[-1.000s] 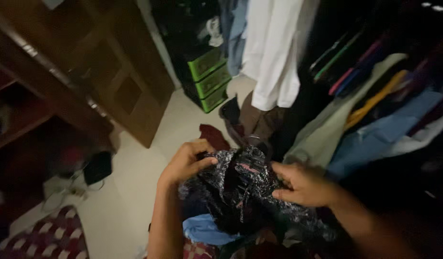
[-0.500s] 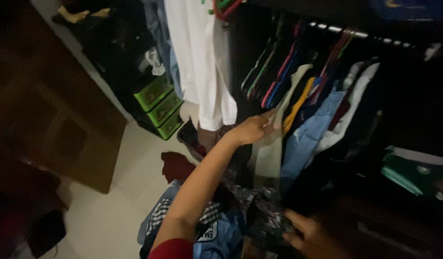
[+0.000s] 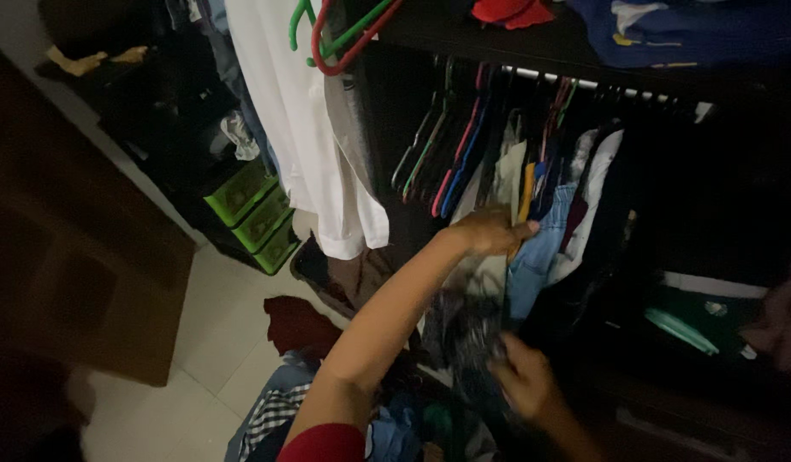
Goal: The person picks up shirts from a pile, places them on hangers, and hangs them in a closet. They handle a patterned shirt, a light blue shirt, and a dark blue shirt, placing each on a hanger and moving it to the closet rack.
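The hangers [image 3: 340, 34] look smooth glossy plastic. The white shirt [image 3: 314, 137] is soft matt cloth. The floor tiles [image 3: 216, 334] are smooth and pale.

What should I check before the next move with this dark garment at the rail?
1. Left hand among the hung clothes: ok.
2. Right hand gripping the dark garment: ok.
3. Garment on a hanger: cannot tell, too dark.
4. Free gap on the rail: cannot tell.
5. Spare hangers on the rail: ok.
6. Pile below kept off the garment: cannot tell.
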